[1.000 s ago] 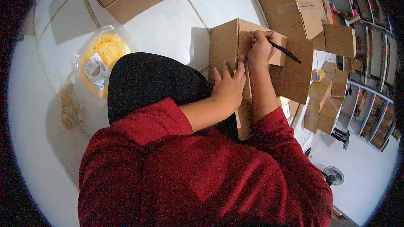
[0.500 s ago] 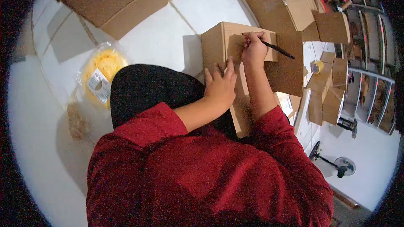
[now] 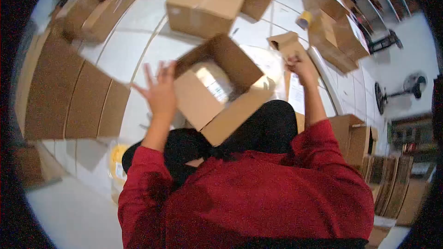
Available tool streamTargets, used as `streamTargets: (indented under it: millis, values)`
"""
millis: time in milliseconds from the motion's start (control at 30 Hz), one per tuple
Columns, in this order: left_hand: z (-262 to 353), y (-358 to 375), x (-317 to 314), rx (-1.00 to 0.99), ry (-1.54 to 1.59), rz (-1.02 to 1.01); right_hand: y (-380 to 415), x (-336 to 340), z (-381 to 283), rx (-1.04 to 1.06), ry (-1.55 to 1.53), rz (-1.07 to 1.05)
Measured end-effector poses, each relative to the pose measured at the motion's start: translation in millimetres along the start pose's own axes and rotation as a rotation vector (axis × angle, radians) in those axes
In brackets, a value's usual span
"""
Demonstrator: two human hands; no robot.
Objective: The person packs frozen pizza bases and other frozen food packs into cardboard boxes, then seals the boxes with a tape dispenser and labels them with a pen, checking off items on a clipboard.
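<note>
An open cardboard box [image 3: 198, 101] stands in front of my lap with its flaps folded out. Inside it lies a clear-wrapped round package [image 3: 214, 83] with a white label. My left hand [image 3: 161, 87] has its fingers spread and is beside the box's left edge. To the right of the box, my right hand [image 3: 297, 64] is closed near a small cardboard piece [image 3: 286, 41]; what it holds, if anything, is too blurred to make out. A printed paper [image 3: 296, 94] lies below my right hand.
A closed carton [image 3: 205, 4] stands beyond the open box. Large cartons [image 3: 69, 92] are at the left, with a yellow package [image 3: 119, 161] near my left knee. A tape roll [image 3: 304, 19] sits by another box [image 3: 334, 37]. A fan [image 3: 414, 84] is far right.
The view has turned to the right. My left hand has lifted and spread its fingers. My right hand has moved away from the box flap, and the black pen is no longer visible. The open box's inside now shows.
</note>
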State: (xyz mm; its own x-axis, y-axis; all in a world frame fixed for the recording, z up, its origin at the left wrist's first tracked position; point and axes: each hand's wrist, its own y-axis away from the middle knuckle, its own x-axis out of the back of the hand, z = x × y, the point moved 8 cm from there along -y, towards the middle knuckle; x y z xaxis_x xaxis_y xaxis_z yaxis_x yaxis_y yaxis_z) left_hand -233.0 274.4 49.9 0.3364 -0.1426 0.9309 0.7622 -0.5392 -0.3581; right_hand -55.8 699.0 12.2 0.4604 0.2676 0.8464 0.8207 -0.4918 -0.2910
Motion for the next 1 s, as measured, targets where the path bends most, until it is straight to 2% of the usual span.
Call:
streamTargets:
  millis: [33, 67, 100, 167, 200, 267, 300, 367, 433, 500, 533, 567, 600, 633, 700, 733, 767, 833, 867, 900, 933, 967, 1000]
  values:
    - [-6, -16, 4, 0.014, -0.069, -0.021, 31, -34, 60, -0.571, -0.367, -0.089]
    - [-13, -31, 8, 0.038, -0.145, -0.043, 41, -31, 44, -0.597, -0.311, -0.138]
    - [-18, -43, 3, 0.015, -0.159, -0.026, 51, -23, 20, -0.544, -0.420, -0.120]
    - [-37, -55, -26, 0.125, -0.148, -0.167, 66, -36, 38, -0.617, -0.136, -0.255]
    - [-35, -55, -27, 0.119, -0.175, -0.154, 68, -53, 53, -0.614, -0.166, -0.250]
    - [-38, -44, -52, 0.223, -0.127, -0.408, 63, -79, 95, -0.587, -0.049, -0.011]
    - [-30, -45, -50, 0.218, -0.146, -0.388, 53, -91, 105, -0.587, -0.073, 0.003]
    - [12, -41, -18, 0.068, -0.124, -0.015, 47, -128, 123, -0.670, -0.123, -0.216]
    - [63, -25, -7, -0.214, 0.074, -0.005, 44, -109, 105, -0.656, -0.068, -0.195]
    - [101, 1, 4, -0.419, 0.175, -0.190, 41, -102, 100, -0.633, -0.004, -0.181]
    - [100, 4, 7, -0.423, 0.166, -0.192, 43, -117, 113, -0.721, -0.176, -0.242]
    - [97, 5, 8, -0.404, 0.159, -0.214, 48, -132, 124, -0.806, -0.347, -0.304]
    - [93, 8, 9, -0.386, 0.154, -0.238, 54, -146, 136, -0.867, -0.516, -0.280]
    - [86, 8, 17, -0.391, 0.151, -0.243, 57, -131, 125, -0.874, -0.521, -0.282]
    - [50, 6, 39, -0.235, 0.279, -0.254, 69, -95, 77, -0.995, -0.850, -0.394]
    - [38, 10, 44, -0.237, 0.277, -0.259, 65, -100, 76, -0.906, -0.954, -0.401]
    - [20, 16, 43, -0.173, 0.210, -0.336, 67, -106, 81, -0.910, -0.958, -0.403]
    - [-6, 32, 36, -0.108, 0.139, -0.413, 58, -121, 90, -0.803, -1.209, -0.251]
    - [-18, 45, 20, -0.050, 0.237, -0.491, 64, -138, 101, -0.979, -1.232, -0.345]
    - [-26, 59, 6, 0.011, 0.337, -0.565, 62, -137, 101, -0.980, -1.232, -0.350]
    - [-20, 67, 5, -0.014, 0.305, -0.534, 59, -123, 104, -0.978, -1.029, -0.313]
    - [-18, 73, 4, -0.009, 0.305, -0.532, 56, -105, 107, -0.966, -0.827, -0.274]
    - [-14, 74, 9, -0.013, 0.272, -0.488, 44, -51, 57, -0.779, -0.975, -0.094]
